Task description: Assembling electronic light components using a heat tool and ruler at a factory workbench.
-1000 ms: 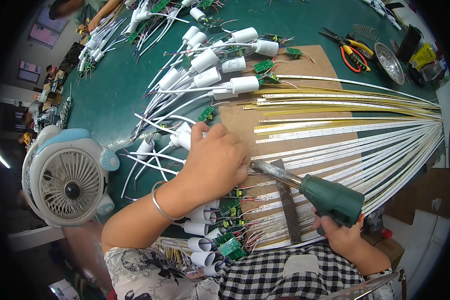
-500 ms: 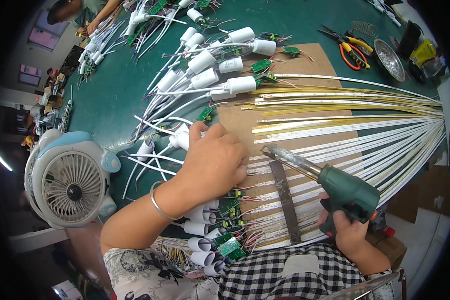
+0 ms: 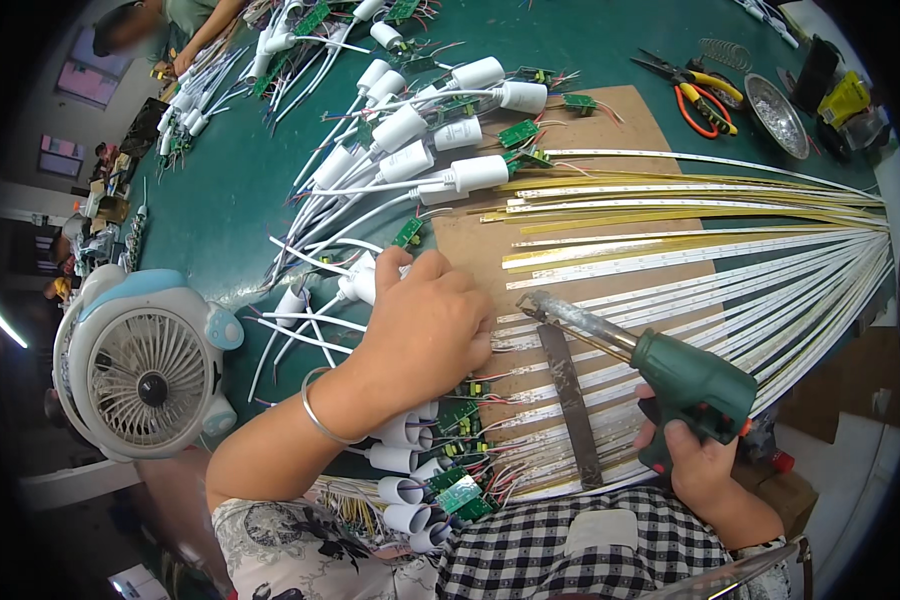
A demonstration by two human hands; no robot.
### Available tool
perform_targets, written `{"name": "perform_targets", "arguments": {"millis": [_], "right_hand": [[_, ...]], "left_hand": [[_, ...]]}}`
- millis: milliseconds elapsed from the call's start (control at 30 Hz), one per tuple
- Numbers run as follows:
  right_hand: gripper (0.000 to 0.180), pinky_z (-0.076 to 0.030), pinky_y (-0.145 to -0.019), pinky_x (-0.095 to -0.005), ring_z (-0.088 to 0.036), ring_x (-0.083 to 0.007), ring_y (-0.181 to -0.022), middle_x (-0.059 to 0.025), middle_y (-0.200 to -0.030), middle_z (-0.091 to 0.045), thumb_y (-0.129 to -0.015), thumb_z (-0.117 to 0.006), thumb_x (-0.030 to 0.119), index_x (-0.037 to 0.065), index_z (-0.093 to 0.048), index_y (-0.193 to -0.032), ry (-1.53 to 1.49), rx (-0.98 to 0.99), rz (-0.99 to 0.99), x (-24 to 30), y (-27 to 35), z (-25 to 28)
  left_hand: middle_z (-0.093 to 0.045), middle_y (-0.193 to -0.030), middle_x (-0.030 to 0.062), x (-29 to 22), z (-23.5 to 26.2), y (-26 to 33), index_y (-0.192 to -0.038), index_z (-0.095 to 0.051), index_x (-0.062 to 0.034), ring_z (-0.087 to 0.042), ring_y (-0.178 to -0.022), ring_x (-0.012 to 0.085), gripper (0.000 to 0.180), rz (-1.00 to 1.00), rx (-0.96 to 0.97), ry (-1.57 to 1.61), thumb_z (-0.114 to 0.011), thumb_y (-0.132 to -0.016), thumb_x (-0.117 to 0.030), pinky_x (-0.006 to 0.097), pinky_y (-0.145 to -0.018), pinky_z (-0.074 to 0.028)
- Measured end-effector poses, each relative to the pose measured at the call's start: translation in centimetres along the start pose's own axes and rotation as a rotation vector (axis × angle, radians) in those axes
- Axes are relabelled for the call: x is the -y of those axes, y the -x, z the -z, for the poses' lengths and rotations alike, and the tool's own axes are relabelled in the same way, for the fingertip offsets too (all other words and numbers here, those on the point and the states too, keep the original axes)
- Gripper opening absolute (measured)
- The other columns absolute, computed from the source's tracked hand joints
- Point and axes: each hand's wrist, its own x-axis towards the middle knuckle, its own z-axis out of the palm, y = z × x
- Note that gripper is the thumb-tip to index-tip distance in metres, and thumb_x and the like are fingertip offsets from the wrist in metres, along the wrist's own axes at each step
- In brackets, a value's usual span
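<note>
Gripping a green soldering gun (image 3: 685, 378), right hand (image 3: 698, 462) aims at strips (image 3: 610, 262).

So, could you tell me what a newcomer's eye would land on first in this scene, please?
Probably the fan of long yellow and white strips spreading rightward over the brown board on the green table. At its narrow end, the right hand holds a green soldering gun beside the left hand. A small white-and-blue fan stands at the left.
</note>
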Motion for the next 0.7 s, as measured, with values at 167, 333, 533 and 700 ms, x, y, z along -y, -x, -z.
{"name": "perform_targets", "arguments": {"millis": [167,333,533,700], "right_hand": [[0.049,-0.055,-0.065,-0.0318,-0.064,-0.0213,-0.074,-0.0193,-0.119,-0.061,-0.098,-0.055,0.021,-0.003,-0.040,-0.137,-0.019,-0.012,-0.021,0.2,0.1,-0.1],[0.049,-0.054,-0.064,-0.0316,-0.064,-0.0213,-0.073,-0.0192,-0.119,-0.061,-0.098,-0.056,0.022,-0.003,-0.040,-0.137,-0.023,-0.004,-0.021,0.2,0.0,-0.1],[0.049,-0.054,-0.064,-0.0317,-0.064,-0.0214,-0.072,-0.0190,-0.119,-0.061,-0.098,-0.056,0.022,-0.003,-0.040,-0.137,-0.030,-0.006,-0.007,0.1,-0.1,-0.3],[0.049,-0.054,-0.063,-0.0317,-0.064,-0.0215,-0.072,-0.0190,-0.119,-0.061,-0.098,-0.055,0.022,-0.003,-0.040,-0.137,-0.022,-0.006,-0.005,-0.1,-0.1,-0.2]], "left_hand": [[-0.060,-0.077,0.0002,0.0,0.0,0.1,-0.071,-0.066,-0.0142,-0.054,-0.091,0.0228,0.002,-0.005,0.000,-0.004,-0.067,-0.072,-0.015,0.045,-0.089,-0.031],[-0.061,-0.077,0.0004,0.1,-0.1,0.1,-0.071,-0.067,-0.0142,-0.054,-0.091,0.0227,0.002,-0.004,0.003,-0.018,-0.067,-0.073,-0.016,0.045,-0.089,-0.031],[-0.061,-0.078,0.0008,0.1,0.2,0.1,-0.073,-0.068,-0.0144,-0.055,-0.092,0.0228,0.002,0.003,0.026,-0.011,-0.068,-0.074,-0.016,0.045,-0.089,-0.032],[-0.064,-0.081,0.0008,0.3,1.1,0.3,-0.079,-0.070,-0.0152,-0.057,-0.096,0.0216,0.004,-0.007,0.048,0.032,-0.068,-0.076,-0.016,0.045,-0.093,-0.032]]}}
